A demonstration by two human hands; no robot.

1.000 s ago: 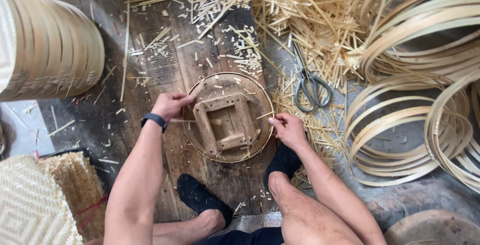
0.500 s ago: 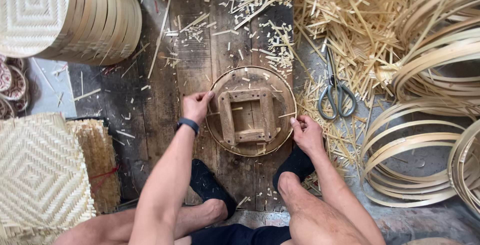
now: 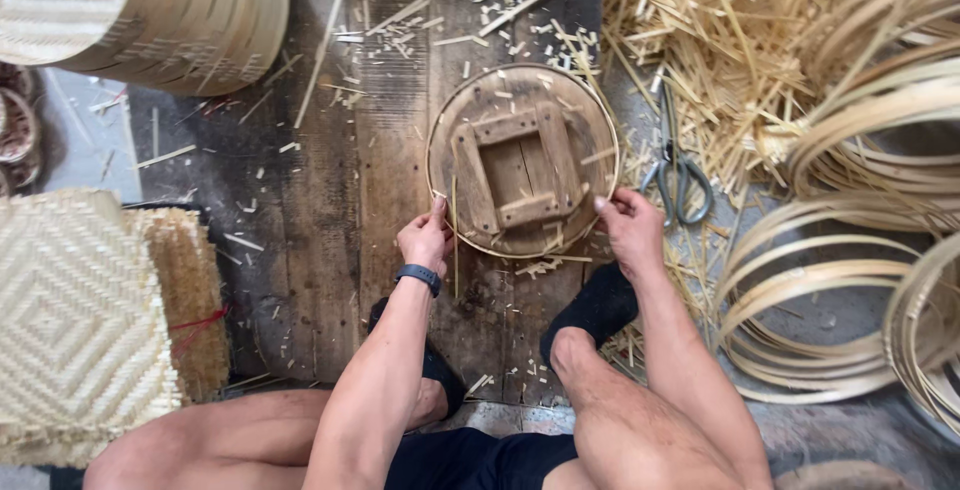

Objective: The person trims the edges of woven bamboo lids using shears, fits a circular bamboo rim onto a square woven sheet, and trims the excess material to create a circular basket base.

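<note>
A round wooden form (image 3: 523,158) with a square frame on top lies on dark floor planks. A thin bamboo hoop (image 3: 520,250) runs around its edge. My left hand (image 3: 427,238), with a dark watch on the wrist, pinches the hoop at the form's lower left. At the lower right edge my right hand (image 3: 629,225) grips the same hoop. My two feet in black socks rest just below the form.
Scissors (image 3: 677,172) lie right of the form on bamboo scraps (image 3: 720,40). Coils of bamboo strips (image 3: 860,250) fill the right side. A stack of round bamboo steamers (image 3: 170,10) stands upper left. Woven mats (image 3: 70,320) lie at the left.
The view has shifted, so everything sits lower and more to the right. Both hands have slid down along the hoop toward the form's near edge.
</note>
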